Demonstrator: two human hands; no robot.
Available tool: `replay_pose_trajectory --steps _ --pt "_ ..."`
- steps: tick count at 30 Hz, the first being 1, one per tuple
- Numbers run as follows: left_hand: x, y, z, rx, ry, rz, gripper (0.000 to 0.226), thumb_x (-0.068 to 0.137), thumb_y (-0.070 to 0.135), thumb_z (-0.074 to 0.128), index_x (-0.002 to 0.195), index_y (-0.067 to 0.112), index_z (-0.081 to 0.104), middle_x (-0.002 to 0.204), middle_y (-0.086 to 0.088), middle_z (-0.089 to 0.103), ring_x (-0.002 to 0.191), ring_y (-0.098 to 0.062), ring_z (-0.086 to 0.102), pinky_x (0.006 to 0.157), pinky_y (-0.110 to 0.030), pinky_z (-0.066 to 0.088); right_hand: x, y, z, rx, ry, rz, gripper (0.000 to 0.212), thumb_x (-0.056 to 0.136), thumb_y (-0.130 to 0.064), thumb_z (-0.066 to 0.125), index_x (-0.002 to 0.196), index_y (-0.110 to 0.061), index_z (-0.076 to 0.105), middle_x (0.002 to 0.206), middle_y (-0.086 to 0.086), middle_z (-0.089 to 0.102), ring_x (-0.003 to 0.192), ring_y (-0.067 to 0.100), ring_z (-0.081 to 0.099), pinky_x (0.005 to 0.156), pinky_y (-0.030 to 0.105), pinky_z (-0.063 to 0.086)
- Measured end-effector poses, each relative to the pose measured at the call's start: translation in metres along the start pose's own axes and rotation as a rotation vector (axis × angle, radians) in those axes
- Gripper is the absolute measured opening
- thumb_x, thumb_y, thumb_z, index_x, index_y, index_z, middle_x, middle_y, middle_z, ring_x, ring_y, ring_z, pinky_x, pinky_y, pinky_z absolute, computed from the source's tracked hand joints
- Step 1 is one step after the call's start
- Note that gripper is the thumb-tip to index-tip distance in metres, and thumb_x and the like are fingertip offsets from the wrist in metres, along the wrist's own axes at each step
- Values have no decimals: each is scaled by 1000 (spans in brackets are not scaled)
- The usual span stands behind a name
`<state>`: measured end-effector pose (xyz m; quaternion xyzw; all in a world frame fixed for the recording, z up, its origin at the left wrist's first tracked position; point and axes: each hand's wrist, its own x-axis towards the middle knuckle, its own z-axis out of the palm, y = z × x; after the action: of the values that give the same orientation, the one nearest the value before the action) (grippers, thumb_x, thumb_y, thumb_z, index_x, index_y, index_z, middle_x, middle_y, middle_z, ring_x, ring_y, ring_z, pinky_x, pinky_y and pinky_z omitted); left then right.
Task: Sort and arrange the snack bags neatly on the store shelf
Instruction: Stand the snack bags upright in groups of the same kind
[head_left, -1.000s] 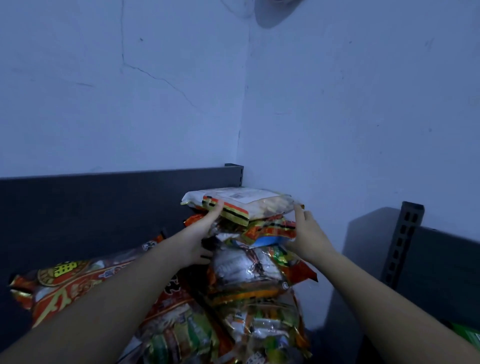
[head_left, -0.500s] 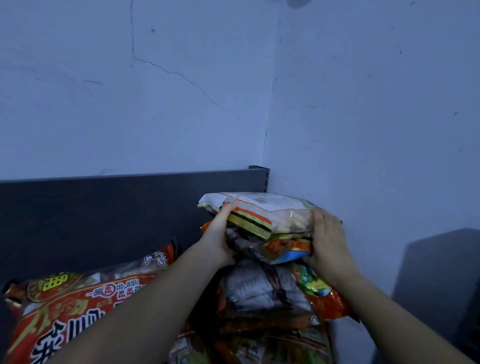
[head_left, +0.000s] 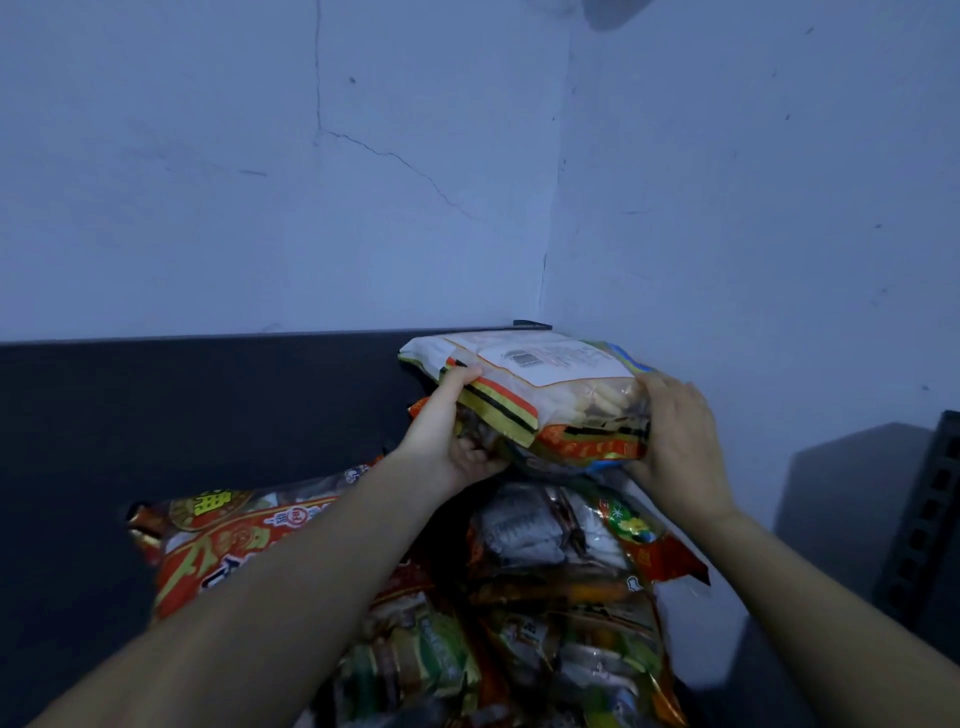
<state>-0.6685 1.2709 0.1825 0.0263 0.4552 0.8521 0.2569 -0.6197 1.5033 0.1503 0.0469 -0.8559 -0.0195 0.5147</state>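
Head view: the left hand (head_left: 447, 441) grips the left edge of the top bag (head_left: 545, 379), thumb over the striped seam and fingers curled underneath. The right hand (head_left: 675, 441) clasps the bag's right end, fingers wrapped over it. Between them the top bag lies flat, pale label side up, at the far right corner of the shelf (head_left: 182, 405), close to the wall (head_left: 260, 182) where its two faces meet. It sits on or just above an orange-edged bag, and whether that one is caught in the same grip cannot be told. Below these is the stack (head_left: 545, 545) of mixed bags, silver, orange and green, running toward the near edge, tilted and overlapping rather than squared. Left of the stack a big red bag (head_left: 234, 545) lies askew, partly under the left forearm. Further left the dark shelf holds nothing that shows. A dark slotted post (head_left: 930, 519) stands at the right edge, well apart from the bags. As a judgement, the work is at an early to middle stage: the bags are gathered in one corner, but sorting by kind and straightening the stack and the red bag remain.
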Motion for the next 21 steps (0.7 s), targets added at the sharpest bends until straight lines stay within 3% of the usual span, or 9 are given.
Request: replay_pose_trajectory --steps 4,7,10,14,18,21 --pt "-49 22 -13 15 -21 53 55 77 43 66 122 12 56 120 -12 61 106 -28 59 67 -43 51 8 -40 -35 6 50 -34 87 53 -21 88 123 -2 39 117 24 55 105 32 42 91 45 34" --pt "-94 43 -36 39 -46 114 51 81 43 62 122 13 57 119 -10 62 105 -27 60 78 -46 52 13 -83 -58 31 80 -54 85 58 -25 87 126 -4 39 121 21 53 108 34 45 96 51 37" --pt "-146 64 -71 77 -53 183 50 82 43 59 123 14 58 115 -10 65 104 -28 62 88 -46 51 13 -136 -79 73 122 -78 87 58 -18 83 130 -8 34 124 20 51 115 33 43 109 53 20" --pt "-221 88 -131 109 -33 283 42 83 45 53 112 16 61 100 -6 69 88 -23 66 77 -38 54 9 -222 -100 172 186 -150 84 59 -20 74 133 -10 34 126 17 46 119 30 40 113 52 11" --pt "-291 98 -205 109 50 387 35 88 46 42 99 23 66 88 0 71 71 -16 69 60 -31 56 0 -312 -106 236 216 -257 81 57 -19 69 131 -10 36 124 14 44 118 30 41 113 50 14" --pt "-336 92 -255 95 132 471 40 87 42 41 70 26 74 73 4 70 58 -12 67 49 -26 53 -15 -375 -103 263 215 -357 76 59 -19 66 129 -8 40 121 18 52 117 33 43 113 53 16"
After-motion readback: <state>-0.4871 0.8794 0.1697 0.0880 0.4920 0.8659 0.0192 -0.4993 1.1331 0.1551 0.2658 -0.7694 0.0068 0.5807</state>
